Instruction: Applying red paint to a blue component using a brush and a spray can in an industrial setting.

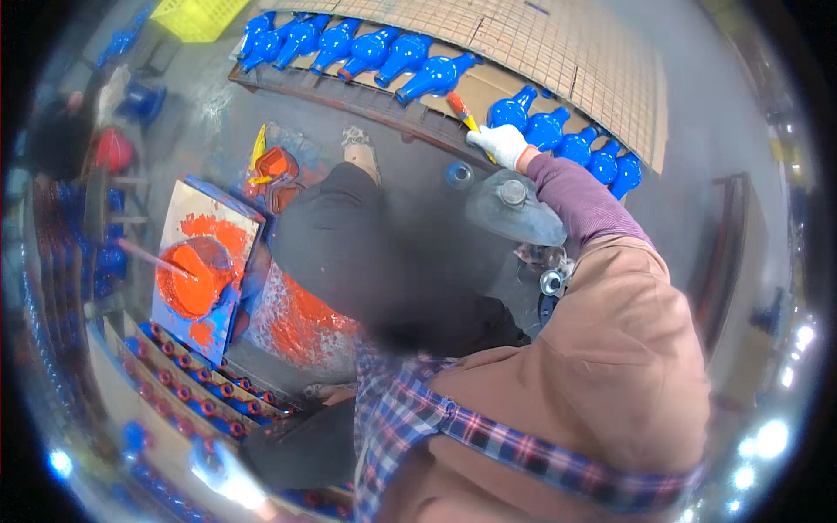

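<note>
My right hand (500, 145), in a white glove, grips a paintbrush (462, 111) with a yellow handle and an orange-red end. The brush points up and left, toward a row of glossy blue bulb-shaped pieces with narrow necks. Nearest its end, on the left, is one blue bulb-shaped piece (436, 78); another blue piece (512, 109) lies just right of it. Some pieces farther left show red at their lower ends. They lie on cardboard (497, 84) along the edge of a wire-mesh rack (567, 52). My left hand does not show.
A clear plastic jug (521, 218) stands below my right forearm. At left, an orange paint bucket (193, 283) with a stick rests on a splattered board (179, 228). An orange-stained container (277, 163) is on the floor. Lower left, trays (166, 370) hold several blue pieces with red ends.
</note>
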Demonstrator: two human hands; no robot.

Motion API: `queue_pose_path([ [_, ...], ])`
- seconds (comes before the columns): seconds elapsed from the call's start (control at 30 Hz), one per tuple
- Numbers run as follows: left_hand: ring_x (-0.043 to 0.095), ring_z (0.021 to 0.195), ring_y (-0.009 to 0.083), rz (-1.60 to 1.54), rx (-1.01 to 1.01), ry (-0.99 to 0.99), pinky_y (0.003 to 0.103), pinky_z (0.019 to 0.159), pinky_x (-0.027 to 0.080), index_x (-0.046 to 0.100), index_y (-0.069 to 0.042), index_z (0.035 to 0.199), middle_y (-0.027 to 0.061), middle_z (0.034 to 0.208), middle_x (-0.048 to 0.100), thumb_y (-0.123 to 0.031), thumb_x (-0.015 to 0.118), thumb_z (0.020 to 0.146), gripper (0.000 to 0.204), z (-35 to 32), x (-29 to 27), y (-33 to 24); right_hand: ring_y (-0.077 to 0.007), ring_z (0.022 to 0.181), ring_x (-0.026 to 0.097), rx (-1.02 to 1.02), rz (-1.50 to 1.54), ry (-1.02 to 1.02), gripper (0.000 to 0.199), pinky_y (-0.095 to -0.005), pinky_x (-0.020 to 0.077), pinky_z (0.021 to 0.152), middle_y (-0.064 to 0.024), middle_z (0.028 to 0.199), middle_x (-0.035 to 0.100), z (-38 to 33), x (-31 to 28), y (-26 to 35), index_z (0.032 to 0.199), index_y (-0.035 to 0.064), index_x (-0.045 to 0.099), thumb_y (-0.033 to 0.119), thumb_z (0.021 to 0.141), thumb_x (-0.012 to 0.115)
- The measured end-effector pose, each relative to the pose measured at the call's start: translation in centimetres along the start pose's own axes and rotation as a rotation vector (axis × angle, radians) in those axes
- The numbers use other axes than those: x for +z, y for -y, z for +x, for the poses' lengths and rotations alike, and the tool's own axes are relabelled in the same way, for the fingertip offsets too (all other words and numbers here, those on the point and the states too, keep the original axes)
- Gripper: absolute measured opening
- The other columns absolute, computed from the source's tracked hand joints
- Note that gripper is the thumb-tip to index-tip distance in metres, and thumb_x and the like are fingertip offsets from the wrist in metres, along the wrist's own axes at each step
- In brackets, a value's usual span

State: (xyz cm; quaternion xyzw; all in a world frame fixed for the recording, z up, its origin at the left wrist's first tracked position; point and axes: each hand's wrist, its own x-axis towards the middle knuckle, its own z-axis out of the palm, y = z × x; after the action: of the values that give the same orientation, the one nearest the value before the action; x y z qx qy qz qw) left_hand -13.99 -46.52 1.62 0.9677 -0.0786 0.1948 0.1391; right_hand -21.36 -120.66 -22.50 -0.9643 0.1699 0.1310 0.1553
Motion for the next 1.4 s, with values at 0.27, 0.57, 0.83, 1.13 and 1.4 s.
queue_pose_path([
  [0.27, 0.058, 0.095, 0.0168, -0.188, -0.16, 0.003, 0.03, 0.079, 0.051, 0.062, -0.002, 0.116, 0.0079, 0.11, 0.061, -0.008, 0.069, 0.087, 0.031, -0.8, 1.2, -1.6, -0.033, 0.082, 0.065, -0.17, 0.346, -0.225, 0.019, -0.0395, 0.0517, 0.07, -0.0124, 0.093, 0.064, -4.5, -1.9, -1.5, 0.108, 0.0162, 0.057, 0.021, 0.09, 0.057],
  [0.57, 0.059, 0.095, 0.0172, -0.249, 0.08, 0.022, 0.032, 0.083, 0.048, 0.064, -0.001, 0.114, 0.0094, 0.112, 0.064, -0.009, 0.069, 0.087, 0.029, 0.6, 5.4, -2.9, -0.0344, 0.089, 0.063, 0.24, 0.319, -0.356, 0.044, -0.041, 0.0504, 0.077, -0.0136, 0.095, 0.063, -16.2, -1.6, 3.1, 0.109, 0.0134, 0.051, 0.039, 0.08, 0.073],
  [0.83, 0.06, 0.095, 0.0202, -0.26, 0.081, -0.027, 0.032, 0.082, 0.05, 0.062, 0.003, 0.114, 0.0126, 0.11, 0.064, -0.007, 0.069, 0.087, 0.029, -0.1, 5.8, -3.6, -0.0346, 0.095, 0.061, 0.221, 0.344, -0.467, 0.043, -0.0397, 0.0489, 0.082, -0.0136, 0.102, 0.06, -16.9, 0.8, 6.8, 0.112, 0.0128, 0.049, 0.021, 0.076, 0.073],
  [1.13, 0.058, 0.095, 0.0174, -0.461, 0.031, -0.03, 0.029, 0.078, 0.049, 0.061, 0.003, 0.116, 0.0109, 0.114, 0.062, -0.002, 0.068, 0.087, 0.03, -0.7, 6.4, -1.9, -0.0276, 0.082, 0.06, 0.536, 0.422, -0.656, 0.032, -0.0347, 0.0478, 0.077, -0.0118, 0.087, 0.057, -21.5, 3.3, 10.1, 0.099, 0.0099, 0.05, 0.013, 0.073, 0.068],
  [1.4, 0.058, 0.094, 0.0176, -0.427, 0.028, 0.037, 0.029, 0.077, 0.05, 0.06, 0.003, 0.116, 0.0119, 0.113, 0.062, 0.0, 0.065, 0.088, 0.028, -0.9, 6.4, -3.0, -0.0245, 0.077, 0.059, 0.743, 0.358, -0.659, 0.037, -0.0349, 0.0478, 0.072, -0.0123, 0.087, 0.058, -25.5, 5.6, 12.2, 0.108, 0.0062, 0.046, 0.012, 0.079, 0.068],
])
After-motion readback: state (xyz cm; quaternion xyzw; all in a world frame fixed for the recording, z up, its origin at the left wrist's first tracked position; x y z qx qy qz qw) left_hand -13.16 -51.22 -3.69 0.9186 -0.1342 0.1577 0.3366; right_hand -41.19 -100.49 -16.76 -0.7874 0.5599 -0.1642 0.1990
